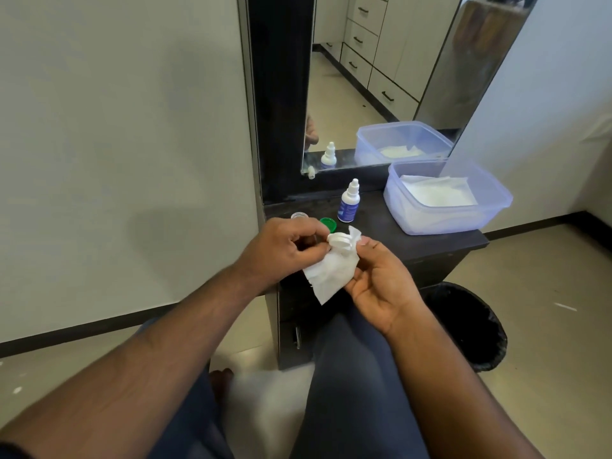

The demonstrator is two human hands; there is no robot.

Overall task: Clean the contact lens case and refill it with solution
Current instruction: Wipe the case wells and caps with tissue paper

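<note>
Because the white case part [339,241] at frame centre appears small, light, rigid and probably slick, grip it by its rim. The left hand [284,250] pinches it; the right hand [381,279] pinches the soft tissue [331,274] wrapped against it, both hands close together.

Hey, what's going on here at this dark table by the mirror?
A seated person is wiping a small white cap with a white tissue. The left hand pinches the cap, and the right hand holds the tissue against it. On the dark table behind the hands stand a capped white and blue solution bottle, a green cap, a clear lens-case cup and a translucent blue plastic tub holding more tissues. Nothing shows refilling yet.
</note>
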